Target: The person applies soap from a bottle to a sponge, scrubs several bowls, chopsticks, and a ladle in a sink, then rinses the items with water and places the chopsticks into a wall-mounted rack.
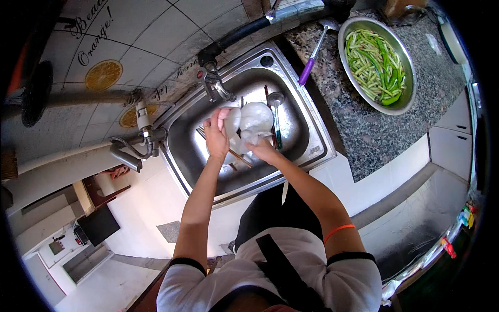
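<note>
The left hand has its fingers close together on a tilted, shiny white round dish in the silver metal sink, probably to hold it steady. The right hand pinches a thin, crumpled white cloth, just beside a smooth white round bowl, perhaps so it can reach the dish.

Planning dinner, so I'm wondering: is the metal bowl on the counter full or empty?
Partly full: green vegetables cover the bottom of the metal bowl, with bare wall showing above them.
</note>
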